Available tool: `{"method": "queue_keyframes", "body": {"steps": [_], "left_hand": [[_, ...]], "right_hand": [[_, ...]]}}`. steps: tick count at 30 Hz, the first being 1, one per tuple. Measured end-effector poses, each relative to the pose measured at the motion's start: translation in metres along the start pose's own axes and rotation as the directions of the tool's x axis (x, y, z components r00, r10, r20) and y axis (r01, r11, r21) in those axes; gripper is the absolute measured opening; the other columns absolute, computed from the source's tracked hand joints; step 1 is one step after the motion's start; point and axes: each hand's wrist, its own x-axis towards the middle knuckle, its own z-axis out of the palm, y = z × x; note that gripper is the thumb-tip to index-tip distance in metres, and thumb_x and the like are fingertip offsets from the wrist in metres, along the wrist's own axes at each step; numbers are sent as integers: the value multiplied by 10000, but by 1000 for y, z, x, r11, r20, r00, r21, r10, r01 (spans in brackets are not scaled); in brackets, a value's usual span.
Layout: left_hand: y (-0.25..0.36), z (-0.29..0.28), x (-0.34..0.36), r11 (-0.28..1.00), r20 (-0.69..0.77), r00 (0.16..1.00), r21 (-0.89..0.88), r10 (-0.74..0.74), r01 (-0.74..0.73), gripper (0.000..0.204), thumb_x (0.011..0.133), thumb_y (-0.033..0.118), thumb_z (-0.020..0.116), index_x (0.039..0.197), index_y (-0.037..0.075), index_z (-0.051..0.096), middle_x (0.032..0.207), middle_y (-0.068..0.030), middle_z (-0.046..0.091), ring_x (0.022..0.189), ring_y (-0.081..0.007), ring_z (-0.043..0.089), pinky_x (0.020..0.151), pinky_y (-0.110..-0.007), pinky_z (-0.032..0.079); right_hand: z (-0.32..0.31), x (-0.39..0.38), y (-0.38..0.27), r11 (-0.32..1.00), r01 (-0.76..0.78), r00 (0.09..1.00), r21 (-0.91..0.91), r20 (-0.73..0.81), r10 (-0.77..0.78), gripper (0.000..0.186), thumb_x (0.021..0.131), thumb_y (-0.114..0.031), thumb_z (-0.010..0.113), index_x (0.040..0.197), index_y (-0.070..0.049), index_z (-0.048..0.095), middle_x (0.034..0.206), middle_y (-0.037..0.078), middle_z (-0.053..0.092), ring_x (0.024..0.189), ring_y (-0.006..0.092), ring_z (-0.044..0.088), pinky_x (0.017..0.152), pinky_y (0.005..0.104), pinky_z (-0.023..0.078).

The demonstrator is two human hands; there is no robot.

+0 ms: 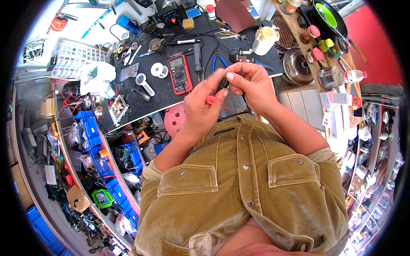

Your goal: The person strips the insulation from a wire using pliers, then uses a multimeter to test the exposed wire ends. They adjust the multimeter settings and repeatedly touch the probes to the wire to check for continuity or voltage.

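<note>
Both my hands are raised close together in front of my chest, at the near edge of the dark bench. My left hand (204, 102) is closed round a red test probe (211, 100), whose rounded red end shows at the fingers. Thumb and fingers of my right hand (253, 87) pinch a thin black test probe (241, 68). Between the fingertips is a small dark part (223, 82), mostly covered, its kind unclear. Left of my hands lies a red multimeter (180, 73) with its display lit.
Beyond my hands are blue-handled pliers (219, 62) and a dark soldering iron-like tool (197, 57). A solder spool (159, 70) and magnifier (145, 84) lie further left. A white tub (265, 40) and jars (314, 55) stand right. Blue bins (89, 128) line the left shelves.
</note>
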Motion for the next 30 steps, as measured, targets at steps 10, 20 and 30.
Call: {"method": "queue_keyframes", "body": {"steps": [10, 20, 30], "left_hand": [[-1, 8, -11, 987, 22, 993, -107, -115, 117, 254, 779, 34, 695, 973, 22, 532, 788, -27, 528, 674, -106, 495, 613, -231, 419], [14, -56, 35, 952, 242, 968, 275, 70, -137, 234, 906, 199, 528, 1032, 56, 663, 844, -97, 553, 718, -216, 571, 647, -302, 457], [34, -65, 63, 751, 506, 857, 529, 96, -396, 367, 821, 181, 638, 1187, 177, 607, 787, -75, 592, 655, -255, 590, 567, -351, 454]], "right_hand": [[-3, -1, 7, 993, -1, 1000, -117, -27, -2, 80, 867, -93, 614, 893, -18, 615, 700, -29, 555, 564, 33, 448, 491, 194, 353], [-12, -5, -14, 789, 58, 970, -612, 221, 100, 95, 828, -80, 598, 818, 15, 603, 625, -4, 512, 597, 61, 439, 523, 265, 366], [-2, -8, -15, 764, 61, 935, -643, 305, 182, 107, 807, -85, 623, 812, 22, 611, 632, 64, 559, 585, 109, 479, 534, 305, 387]]}}
